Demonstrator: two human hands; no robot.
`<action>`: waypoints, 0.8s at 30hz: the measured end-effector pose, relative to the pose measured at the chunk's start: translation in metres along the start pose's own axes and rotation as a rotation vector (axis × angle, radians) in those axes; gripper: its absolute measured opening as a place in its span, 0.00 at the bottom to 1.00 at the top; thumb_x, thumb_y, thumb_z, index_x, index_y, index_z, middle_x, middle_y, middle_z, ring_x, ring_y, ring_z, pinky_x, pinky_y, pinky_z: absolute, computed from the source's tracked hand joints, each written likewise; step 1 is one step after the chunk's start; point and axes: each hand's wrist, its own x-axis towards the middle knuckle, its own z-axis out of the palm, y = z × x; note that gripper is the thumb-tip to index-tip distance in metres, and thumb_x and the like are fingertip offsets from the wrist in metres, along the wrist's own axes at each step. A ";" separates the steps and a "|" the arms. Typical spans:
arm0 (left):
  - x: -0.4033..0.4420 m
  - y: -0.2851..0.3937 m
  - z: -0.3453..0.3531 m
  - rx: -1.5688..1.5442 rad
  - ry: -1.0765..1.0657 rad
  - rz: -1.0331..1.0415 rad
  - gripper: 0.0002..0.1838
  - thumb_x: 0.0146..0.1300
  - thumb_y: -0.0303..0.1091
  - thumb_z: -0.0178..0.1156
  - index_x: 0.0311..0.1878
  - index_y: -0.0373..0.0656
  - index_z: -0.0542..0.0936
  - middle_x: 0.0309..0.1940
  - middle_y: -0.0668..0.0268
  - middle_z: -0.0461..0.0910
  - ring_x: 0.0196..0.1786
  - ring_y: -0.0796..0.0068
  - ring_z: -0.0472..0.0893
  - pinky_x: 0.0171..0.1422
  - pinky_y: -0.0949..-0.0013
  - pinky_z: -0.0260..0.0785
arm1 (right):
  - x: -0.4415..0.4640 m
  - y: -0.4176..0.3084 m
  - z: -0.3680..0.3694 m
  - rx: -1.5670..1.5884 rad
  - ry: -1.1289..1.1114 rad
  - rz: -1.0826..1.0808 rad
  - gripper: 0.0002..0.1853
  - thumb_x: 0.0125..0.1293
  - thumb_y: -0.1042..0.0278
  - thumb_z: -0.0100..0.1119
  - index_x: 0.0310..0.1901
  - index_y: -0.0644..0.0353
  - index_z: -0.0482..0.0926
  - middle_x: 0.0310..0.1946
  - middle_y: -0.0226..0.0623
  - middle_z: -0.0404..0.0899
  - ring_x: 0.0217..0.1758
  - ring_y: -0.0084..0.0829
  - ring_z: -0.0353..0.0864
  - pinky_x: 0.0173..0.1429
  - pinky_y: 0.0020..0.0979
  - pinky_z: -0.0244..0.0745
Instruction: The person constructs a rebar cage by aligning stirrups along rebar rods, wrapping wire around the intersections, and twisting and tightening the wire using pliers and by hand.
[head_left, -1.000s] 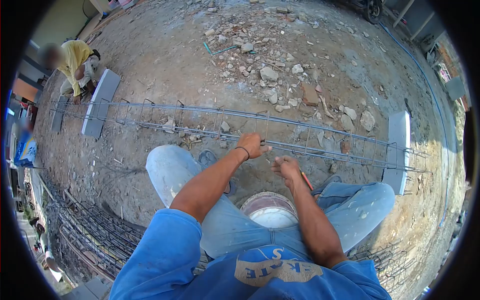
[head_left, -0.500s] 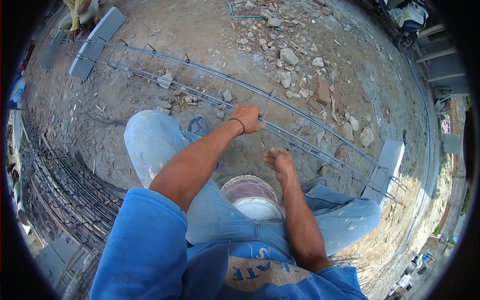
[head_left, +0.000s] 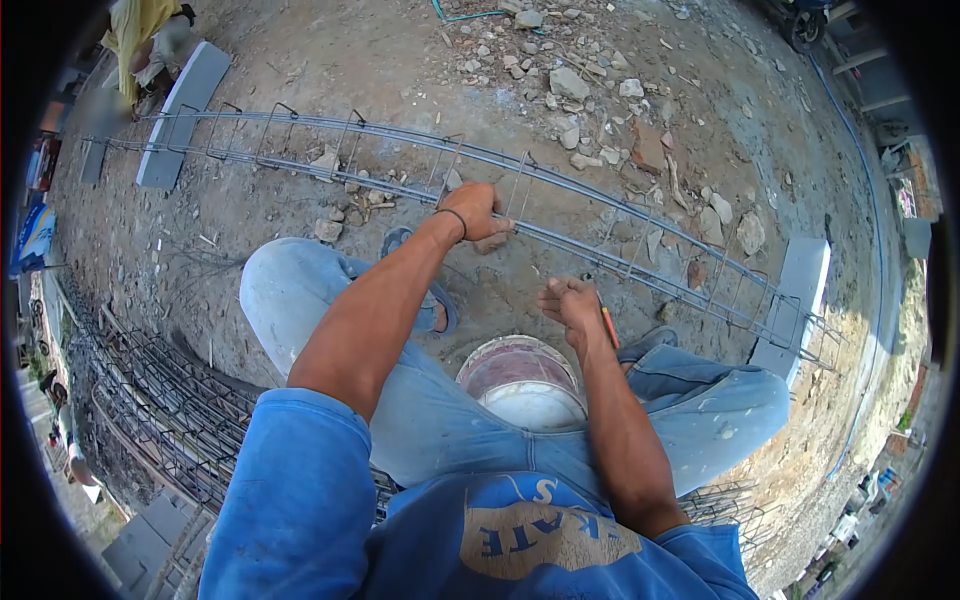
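Note:
A long rebar cage [head_left: 640, 272] of thin bars with square stirrups crosses in front of me, its ends resting on two grey blocks. My left hand [head_left: 475, 212], a dark band on its wrist, is closed around the cage's near bars beside a stirrup. Short of the cage, my right hand [head_left: 570, 306] is held with curled fingers, apart from the bars. A slim tool with a red-and-yellow handle [head_left: 608, 326] shows along that wrist; its working end is mostly hidden. Between my legs is a paint-stained bucket [head_left: 520, 365].
Grey blocks stand under the cage at left [head_left: 185, 105] and right [head_left: 800, 300]. More rebar cages [head_left: 170, 410] are stacked at my left. Stones [head_left: 570, 85] and rubble litter the ground beyond. Another person in a yellow top [head_left: 135, 40] is near the far left end.
The right hand has turned and its fingers have curled in; the coloured handle now shows. My left hand remains on the bars. The view has shifted slightly.

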 end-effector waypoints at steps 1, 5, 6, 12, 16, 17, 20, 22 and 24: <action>0.000 0.000 -0.001 -0.029 0.014 0.002 0.22 0.54 0.51 0.74 0.41 0.40 0.89 0.37 0.47 0.87 0.44 0.47 0.86 0.50 0.54 0.78 | -0.001 -0.001 -0.001 0.005 0.008 -0.001 0.10 0.74 0.65 0.60 0.44 0.65 0.81 0.35 0.42 0.85 0.34 0.33 0.87 0.38 0.34 0.83; 0.001 -0.005 0.000 -0.086 0.063 0.029 0.19 0.52 0.45 0.77 0.37 0.38 0.87 0.34 0.49 0.87 0.41 0.51 0.87 0.46 0.56 0.77 | -0.007 -0.009 0.001 0.005 0.003 -0.034 0.10 0.74 0.65 0.60 0.42 0.66 0.81 0.34 0.41 0.85 0.33 0.32 0.86 0.37 0.33 0.83; 0.000 -0.005 -0.001 -0.078 0.059 0.035 0.19 0.52 0.45 0.77 0.37 0.38 0.87 0.34 0.49 0.87 0.41 0.51 0.87 0.46 0.56 0.77 | -0.007 -0.009 0.001 -0.001 0.008 -0.033 0.11 0.74 0.65 0.60 0.42 0.66 0.81 0.33 0.40 0.85 0.32 0.31 0.86 0.36 0.33 0.83; 0.001 -0.007 -0.002 -0.126 0.068 -0.014 0.18 0.51 0.42 0.78 0.35 0.37 0.87 0.35 0.49 0.87 0.41 0.53 0.87 0.48 0.57 0.78 | -0.008 -0.012 0.000 -0.013 0.028 -0.058 0.11 0.74 0.65 0.61 0.41 0.66 0.81 0.33 0.40 0.85 0.31 0.31 0.85 0.35 0.32 0.81; 0.000 -0.015 0.006 -0.219 0.051 -0.047 0.17 0.50 0.39 0.79 0.36 0.38 0.86 0.30 0.55 0.87 0.34 0.60 0.87 0.42 0.60 0.77 | -0.007 -0.009 -0.002 -0.013 0.027 -0.071 0.11 0.73 0.65 0.61 0.41 0.67 0.81 0.33 0.40 0.85 0.32 0.30 0.85 0.35 0.32 0.80; 0.003 -0.017 0.004 -0.239 0.058 -0.042 0.17 0.50 0.38 0.79 0.36 0.38 0.84 0.27 0.58 0.86 0.31 0.64 0.86 0.38 0.62 0.76 | -0.007 -0.011 0.000 -0.009 0.019 -0.083 0.11 0.73 0.65 0.61 0.41 0.67 0.81 0.33 0.40 0.85 0.32 0.30 0.85 0.35 0.32 0.80; 0.002 -0.014 0.000 -0.190 0.063 -0.031 0.18 0.50 0.39 0.80 0.37 0.37 0.84 0.27 0.59 0.87 0.31 0.65 0.87 0.40 0.64 0.77 | -0.007 -0.015 0.002 -0.015 0.021 -0.093 0.11 0.73 0.65 0.61 0.41 0.67 0.81 0.33 0.40 0.85 0.32 0.30 0.85 0.35 0.31 0.80; -0.001 -0.006 -0.002 -0.252 0.029 -0.084 0.20 0.50 0.41 0.80 0.39 0.37 0.85 0.31 0.56 0.88 0.36 0.64 0.88 0.44 0.64 0.78 | -0.005 -0.010 0.004 -0.017 0.007 -0.048 0.11 0.73 0.65 0.61 0.41 0.67 0.81 0.33 0.41 0.85 0.32 0.31 0.85 0.35 0.31 0.79; 0.005 -0.014 0.013 -0.224 0.026 -0.066 0.24 0.52 0.47 0.79 0.43 0.38 0.86 0.39 0.52 0.88 0.44 0.59 0.88 0.51 0.61 0.79 | -0.001 -0.006 0.004 0.009 -0.019 -0.038 0.11 0.73 0.65 0.60 0.42 0.66 0.81 0.33 0.41 0.85 0.32 0.32 0.86 0.35 0.32 0.80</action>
